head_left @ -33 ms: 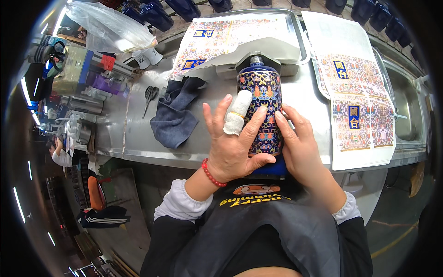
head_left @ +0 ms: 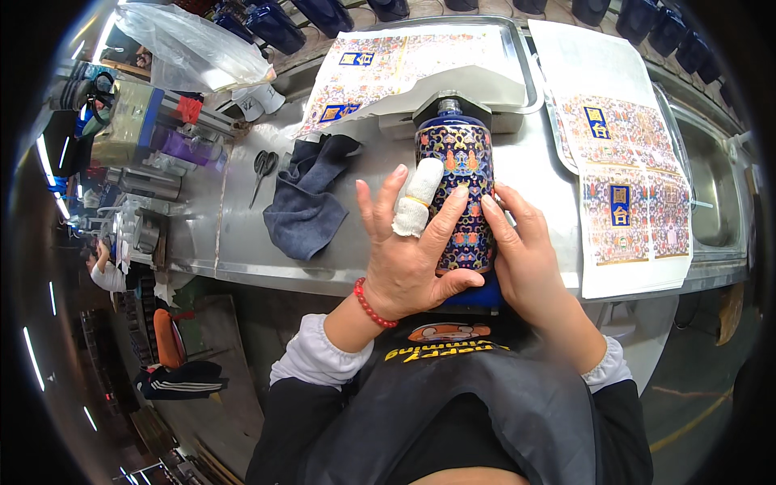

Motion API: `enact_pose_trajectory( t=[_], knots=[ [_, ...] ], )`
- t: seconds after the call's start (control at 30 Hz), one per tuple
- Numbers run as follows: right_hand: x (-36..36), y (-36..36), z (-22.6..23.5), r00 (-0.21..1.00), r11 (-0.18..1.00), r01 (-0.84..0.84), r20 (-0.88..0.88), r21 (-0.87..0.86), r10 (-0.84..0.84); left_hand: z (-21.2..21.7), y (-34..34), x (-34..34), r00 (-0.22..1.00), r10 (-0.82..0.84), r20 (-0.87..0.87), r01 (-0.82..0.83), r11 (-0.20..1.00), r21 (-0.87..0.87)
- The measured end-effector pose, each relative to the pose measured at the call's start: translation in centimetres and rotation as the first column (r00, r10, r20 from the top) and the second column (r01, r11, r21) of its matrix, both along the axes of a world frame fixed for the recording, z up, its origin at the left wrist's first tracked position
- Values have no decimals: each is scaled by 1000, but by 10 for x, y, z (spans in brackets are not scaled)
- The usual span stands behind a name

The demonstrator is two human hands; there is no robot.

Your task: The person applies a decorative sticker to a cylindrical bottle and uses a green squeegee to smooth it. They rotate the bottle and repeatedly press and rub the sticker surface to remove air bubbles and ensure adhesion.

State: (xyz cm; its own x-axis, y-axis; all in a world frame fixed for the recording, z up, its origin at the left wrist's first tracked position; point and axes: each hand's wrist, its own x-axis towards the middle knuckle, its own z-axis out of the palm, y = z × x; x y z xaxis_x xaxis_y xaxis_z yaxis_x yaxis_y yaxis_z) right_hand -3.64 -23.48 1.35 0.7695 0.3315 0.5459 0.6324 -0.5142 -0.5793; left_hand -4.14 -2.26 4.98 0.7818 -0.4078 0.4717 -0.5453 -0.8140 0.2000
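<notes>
Nothing has shifted since before: both hands still press the patterned blue bottle (head_left: 457, 190) lying at the table (head_left: 364, 242) front edge, left hand (head_left: 412, 250) fingers spread flat, right hand (head_left: 525, 259) cupping its side. Grey cloth (head_left: 303, 202) lies left, decal sheets (head_left: 622, 202) right.

Bare steel table (head_left: 364, 218) between cloth (head_left: 303, 202) and bottle (head_left: 457, 178); decal sheets (head_left: 626, 202) seemingly crowd the right.
</notes>
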Motion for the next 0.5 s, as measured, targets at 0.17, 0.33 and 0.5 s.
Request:
enact_pose_trajectory(
  t=[0.17, 0.33, 0.5],
  knots=[
    [1, 0, -1, 1000, 1000, -12, -4, 21, 12, 2, 3, 0, 1000, 12, -17, -13, 997, -72],
    [1, 0, 2, 1000, 1000, -8, -1, 8, 8, -1, -1, -2, 1000, 5, -1, -5, 1000, 18],
    [-1, -5, -11, 1000, 1000, -15, -5, 8, 15, -1, -2, -8, 1000, -9, 0, 9, 1000, -21]
  ],
)
